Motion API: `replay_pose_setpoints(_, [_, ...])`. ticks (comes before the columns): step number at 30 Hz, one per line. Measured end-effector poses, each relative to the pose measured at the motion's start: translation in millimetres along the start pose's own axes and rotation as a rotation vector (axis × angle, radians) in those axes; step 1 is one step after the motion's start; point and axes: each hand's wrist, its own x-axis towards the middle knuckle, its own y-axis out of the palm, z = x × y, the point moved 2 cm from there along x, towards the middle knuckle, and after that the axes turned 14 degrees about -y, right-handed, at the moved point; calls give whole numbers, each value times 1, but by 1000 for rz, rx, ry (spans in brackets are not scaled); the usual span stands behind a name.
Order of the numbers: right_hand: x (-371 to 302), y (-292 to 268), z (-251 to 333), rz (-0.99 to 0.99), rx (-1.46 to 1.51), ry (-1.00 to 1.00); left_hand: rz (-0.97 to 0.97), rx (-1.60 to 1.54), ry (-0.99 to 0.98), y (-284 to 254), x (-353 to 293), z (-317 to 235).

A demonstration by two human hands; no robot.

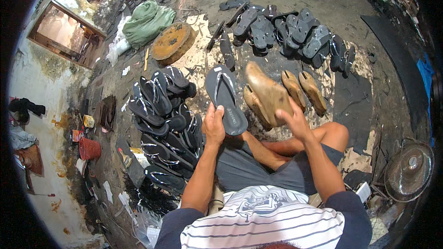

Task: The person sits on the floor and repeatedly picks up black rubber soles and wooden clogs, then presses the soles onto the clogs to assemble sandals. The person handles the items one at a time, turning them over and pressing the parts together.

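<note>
My left hand (215, 124) grips a dark grey flip-flop (225, 99) by its side near the heel, thumb on top of the footbed. Its thin straps are dark and silvery, and the sole tilts up toward me. In my right hand (295, 121) is a wooden shoe last (266, 87), held at its lower end with the toe pointing away; part of my grip is hidden behind it. Another wooden last (254, 103) shows partly behind the held one. Two more lasts, a middle one (293, 87) and a right one (313, 93), rest on the floor just beyond my right hand.
Left of me lies a heap of strapped flip-flops (168, 131). Beyond the lasts are several dark soles (263, 32). A round wooden block (173, 44), green sack (147, 22) and red basket (90, 148) stand leftward; a fan (409, 169) is at right.
</note>
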Motion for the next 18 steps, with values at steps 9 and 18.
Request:
replay_pose_setpoints(9, [-57, 71, 89, -102, -451, -221, -244, 568, 606, 28, -35, -18])
replay_pose_setpoints(18, [-57, 88, 108, -49, -459, -552, 380, -698, 138, 1, -5, -121])
